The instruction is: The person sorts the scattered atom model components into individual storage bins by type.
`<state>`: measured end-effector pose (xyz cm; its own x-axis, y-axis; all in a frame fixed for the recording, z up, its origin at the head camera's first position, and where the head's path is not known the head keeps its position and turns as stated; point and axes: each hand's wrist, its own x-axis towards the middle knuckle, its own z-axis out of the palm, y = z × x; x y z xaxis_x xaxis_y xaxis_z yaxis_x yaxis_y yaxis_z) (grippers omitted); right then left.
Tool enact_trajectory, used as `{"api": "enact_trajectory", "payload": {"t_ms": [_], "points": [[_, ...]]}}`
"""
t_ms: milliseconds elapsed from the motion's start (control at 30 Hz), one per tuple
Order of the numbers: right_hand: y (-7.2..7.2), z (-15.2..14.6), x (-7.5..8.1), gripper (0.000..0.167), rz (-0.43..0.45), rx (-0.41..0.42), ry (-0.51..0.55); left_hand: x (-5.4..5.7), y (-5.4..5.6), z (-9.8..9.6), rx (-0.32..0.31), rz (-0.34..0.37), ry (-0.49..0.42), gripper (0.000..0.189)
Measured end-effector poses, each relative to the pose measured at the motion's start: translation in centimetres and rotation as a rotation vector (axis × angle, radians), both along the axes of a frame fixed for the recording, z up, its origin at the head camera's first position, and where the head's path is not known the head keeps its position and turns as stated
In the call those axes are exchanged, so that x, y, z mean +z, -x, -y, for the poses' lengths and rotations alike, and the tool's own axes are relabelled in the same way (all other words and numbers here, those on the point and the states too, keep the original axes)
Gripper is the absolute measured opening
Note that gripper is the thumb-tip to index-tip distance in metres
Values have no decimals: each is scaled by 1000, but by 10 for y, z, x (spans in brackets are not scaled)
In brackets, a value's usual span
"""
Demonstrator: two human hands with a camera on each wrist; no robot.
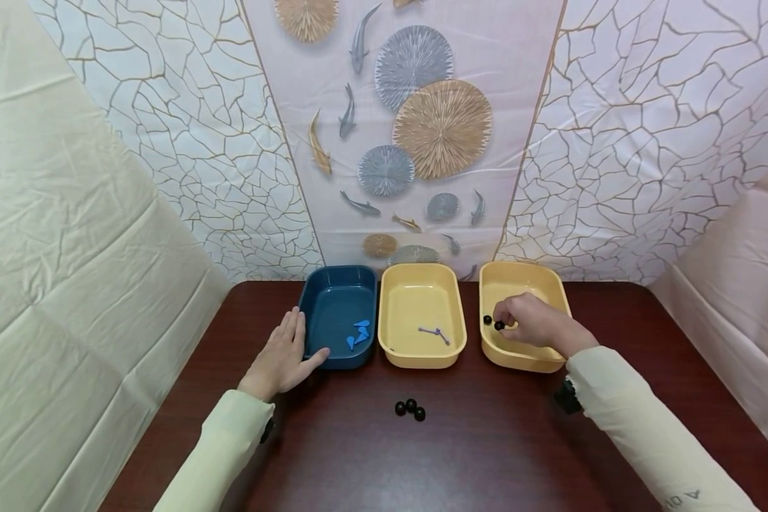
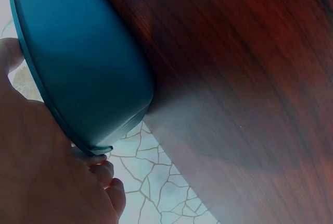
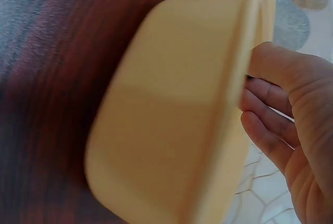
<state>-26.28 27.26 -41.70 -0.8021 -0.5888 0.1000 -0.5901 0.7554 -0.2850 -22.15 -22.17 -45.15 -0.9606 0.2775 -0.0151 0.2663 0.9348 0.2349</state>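
Note:
My left hand (image 1: 281,359) lies with straight fingers on the left rim of a dark blue tray (image 1: 339,274). Inside that tray are several small blue teardrop-shaped pieces (image 1: 362,332). Over the right-hand yellow tray (image 1: 553,363), my right hand (image 1: 531,321) pinches a small black ball (image 1: 499,325) in its fingertips. Another black ball (image 1: 488,320) lies by that tray's left wall. In the right wrist view, the tray wall (image 3: 161,104) hides the fingertips of the right hand (image 3: 291,109) in part.
Between the two trays stands a second yellow tray (image 1: 420,299) with thin purple sticks (image 1: 438,333) in it. Three black balls (image 1: 412,405) sit close together on the dark wooden table (image 1: 384,462) in front. A patterned cloth (image 1: 422,213) hangs behind the table's back edge.

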Motion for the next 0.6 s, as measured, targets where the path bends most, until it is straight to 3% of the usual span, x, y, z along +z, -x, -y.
{"api": "enact_trajectory", "payload": {"t_ms": [200, 333, 600], "points": [[-1, -5, -6, 19, -9, -31, -1, 0, -1, -1, -2, 7, 7, 98], [-2, -7, 6, 21, -47, -49, 4, 0, -1, 0, -2, 7, 3, 99], [-9, -4, 36, 20, -133, -2, 16, -3, 2, 2, 1, 3, 6, 100]]}}
